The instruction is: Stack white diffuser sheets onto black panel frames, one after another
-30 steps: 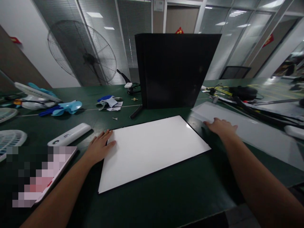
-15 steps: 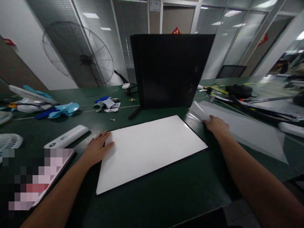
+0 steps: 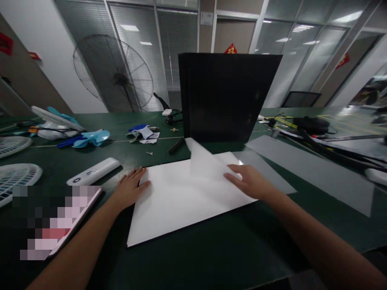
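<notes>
A white rectangular panel with a thin black edge [image 3: 163,209] lies flat on the green table. My left hand [image 3: 130,186] rests at its left edge, fingers spread and thumb on the white surface. Over the right half of the panel, my right hand [image 3: 246,181] has thumb and fingers closed on a thin translucent sheet [image 3: 202,159]. One part of this sheet curls up to the left of the hand; another part seems to reach past the panel's right edge. Farther right, a second translucent sheet [image 3: 320,177] lies flat on the table.
A large black box-like object [image 3: 226,96] stands upright behind the panel. To the left are a white elongated device [image 3: 93,171], white fan grilles [image 3: 18,183] and blue fan blades [image 3: 93,138]. Dark cables [image 3: 314,137] lie at the right back.
My right hand has moved left from the sheets on the right to above the panel, bringing a translucent sheet with it. My left hand stays at the panel's left edge. The view has shifted slightly.
</notes>
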Tool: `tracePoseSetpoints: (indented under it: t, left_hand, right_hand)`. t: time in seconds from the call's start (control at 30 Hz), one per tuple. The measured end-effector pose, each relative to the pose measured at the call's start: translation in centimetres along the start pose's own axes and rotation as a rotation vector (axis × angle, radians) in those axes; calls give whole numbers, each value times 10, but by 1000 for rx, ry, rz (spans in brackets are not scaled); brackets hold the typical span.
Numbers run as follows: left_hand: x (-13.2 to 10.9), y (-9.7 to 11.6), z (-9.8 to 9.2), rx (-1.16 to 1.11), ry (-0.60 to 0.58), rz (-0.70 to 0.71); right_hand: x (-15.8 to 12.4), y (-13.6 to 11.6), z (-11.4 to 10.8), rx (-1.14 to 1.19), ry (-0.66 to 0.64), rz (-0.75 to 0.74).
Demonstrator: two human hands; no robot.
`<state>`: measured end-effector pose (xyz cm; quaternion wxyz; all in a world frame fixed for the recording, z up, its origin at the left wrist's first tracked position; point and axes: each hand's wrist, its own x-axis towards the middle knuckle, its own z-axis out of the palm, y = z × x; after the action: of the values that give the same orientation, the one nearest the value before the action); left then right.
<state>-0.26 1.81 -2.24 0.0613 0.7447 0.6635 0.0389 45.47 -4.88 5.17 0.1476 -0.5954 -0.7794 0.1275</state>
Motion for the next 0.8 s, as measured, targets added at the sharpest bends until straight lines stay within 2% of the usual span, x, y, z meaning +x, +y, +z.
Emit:
tracePoseSetpoints:
  t: [0.1, 0.2, 0.33, 0.43, 0.6, 0.7, 0.8]
  left_hand:
    - [0, -1, 1, -4, 2, -11]
    - [1, -5, 6, -30, 42, -3]
    - [2, -6, 5, -148, 117, -15]
    - [1, -3, 0, -205, 121, -63]
    - [2, 1, -4, -136, 106, -98]
    - [3, 1, -5, -155, 113, -127]
    - [4, 2, -6, -177, 114, -189]
  right_hand:
    - [-8, -29, 19, 34, -176, -233]
    - [-8, -42, 34, 9, -271, -377]
    - [-8, -47, 40, -36, -312, -426]
    - [-12, -48, 41, 9, -347, -474]
    - [-15, -40, 41, 193, -367, -598]
    - [-7, -25, 40, 197, -296, -549]
    - [5, -4, 39, -12, -149, -315]
